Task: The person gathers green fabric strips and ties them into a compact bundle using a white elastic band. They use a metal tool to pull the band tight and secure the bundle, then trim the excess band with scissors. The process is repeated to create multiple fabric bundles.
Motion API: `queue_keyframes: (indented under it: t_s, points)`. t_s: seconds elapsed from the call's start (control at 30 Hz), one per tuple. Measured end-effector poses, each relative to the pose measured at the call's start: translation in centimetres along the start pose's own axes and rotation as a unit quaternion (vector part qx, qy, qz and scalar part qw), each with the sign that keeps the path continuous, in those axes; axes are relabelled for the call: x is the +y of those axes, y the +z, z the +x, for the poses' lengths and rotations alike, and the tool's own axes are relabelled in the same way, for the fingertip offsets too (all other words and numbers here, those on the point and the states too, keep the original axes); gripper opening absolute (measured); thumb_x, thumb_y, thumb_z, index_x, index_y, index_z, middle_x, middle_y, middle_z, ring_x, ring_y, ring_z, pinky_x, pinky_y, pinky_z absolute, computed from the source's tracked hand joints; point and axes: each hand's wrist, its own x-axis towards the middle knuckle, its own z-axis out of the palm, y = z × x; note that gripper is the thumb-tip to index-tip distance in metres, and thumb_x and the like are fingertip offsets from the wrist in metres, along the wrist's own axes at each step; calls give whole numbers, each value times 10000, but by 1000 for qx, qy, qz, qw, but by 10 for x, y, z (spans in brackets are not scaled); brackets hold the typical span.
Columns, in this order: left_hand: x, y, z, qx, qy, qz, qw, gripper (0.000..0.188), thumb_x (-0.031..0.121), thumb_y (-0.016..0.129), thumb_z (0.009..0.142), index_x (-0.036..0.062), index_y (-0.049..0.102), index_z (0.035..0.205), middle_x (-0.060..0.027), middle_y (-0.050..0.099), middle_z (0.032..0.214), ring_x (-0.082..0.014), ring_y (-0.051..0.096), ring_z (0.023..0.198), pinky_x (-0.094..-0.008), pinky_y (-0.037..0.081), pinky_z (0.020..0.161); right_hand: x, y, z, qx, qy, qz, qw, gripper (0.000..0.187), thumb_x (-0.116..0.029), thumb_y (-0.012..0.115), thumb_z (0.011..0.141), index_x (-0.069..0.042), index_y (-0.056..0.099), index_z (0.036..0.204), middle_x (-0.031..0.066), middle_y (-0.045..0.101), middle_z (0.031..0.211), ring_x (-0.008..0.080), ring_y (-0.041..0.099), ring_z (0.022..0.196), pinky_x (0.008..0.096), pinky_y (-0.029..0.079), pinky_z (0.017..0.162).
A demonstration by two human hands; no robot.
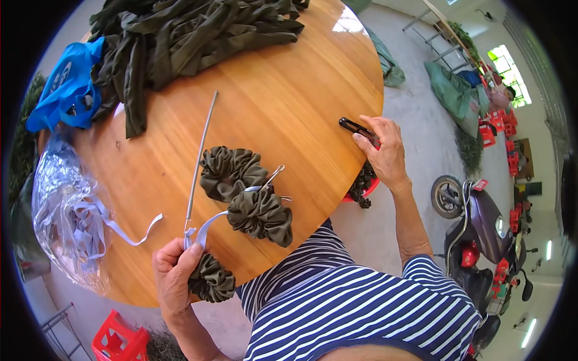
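Observation:
My left hand pinches one end of a pale lavender elastic band at the table's near edge. Under its fingers hangs a ruched piece of dark olive fabric. The band runs right into another ruched fabric bunch, which touches a similar bunch behind it. Metal wire loops stick out beside them. A thin metal rod lies with its lower end at my left fingertips. My right hand is closed around a narrow black tool at the table's right edge; its kind is unclear.
On the round wooden table are a heap of olive fabric strips, a blue bag and a clear plastic bag of lavender elastic. A red container with dark fabric stands below the edge. A motor scooter is parked right.

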Motion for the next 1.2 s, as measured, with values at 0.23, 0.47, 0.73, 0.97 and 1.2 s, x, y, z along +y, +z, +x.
queue_keyframes:
  t_s: [0.23, 0.47, 0.73, 0.97, 1.2]
  points:
    - [-4, 5, 0, 21, 6, -29, 999, 151, 138, 558, 814, -11, 577, 805, -84, 612, 681, -113, 580, 566, -218, 471, 537, -13, 4, -2, -29, 85, 228, 970, 178, -143, 616, 785, -9, 582, 897, 59, 568, 810, 180, 526, 725, 298, 415, 687]
    - [-8, 13, -8, -7, -12, -107, 994, 168, 134, 584, 821, -32, 603, 828, -48, 618, 727, -69, 562, 622, -196, 457, 587, -92, -1, 10, -155, 120, 699, 688, 370, -119, 544, 842, 33, 439, 1163, 48, 552, 811, 120, 497, 719, 246, 396, 651]
    - [-12, 12, -5, -10, 0, -120, 993, 178, 146, 591, 818, -32, 606, 822, -40, 609, 714, -66, 560, 624, -197, 461, 597, -138, 63, 91, -241, 138, 830, 484, 218, -102, 521, 856, -21, 466, 1051, 58, 553, 883, 156, 545, 816, 314, 456, 778]
    - [-11, 11, -4, -17, 5, -111, 994, 185, 161, 600, 818, -23, 619, 818, -18, 602, 717, -43, 537, 627, -182, 441, 583, -149, 89, 92, -166, 135, 763, 610, 139, -68, 619, 786, -54, 511, 874, 81, 595, 798, 126, 561, 704, 261, 467, 664]
    - [-11, 11, -4, -24, -4, -112, 993, 186, 158, 605, 813, -26, 627, 826, -21, 609, 725, -41, 537, 629, -182, 439, 581, -107, 57, 66, -243, 20, 417, 875, 190, -96, 672, 742, 11, 540, 828, -2, 523, 672, 39, 448, 573, 206, 374, 514]
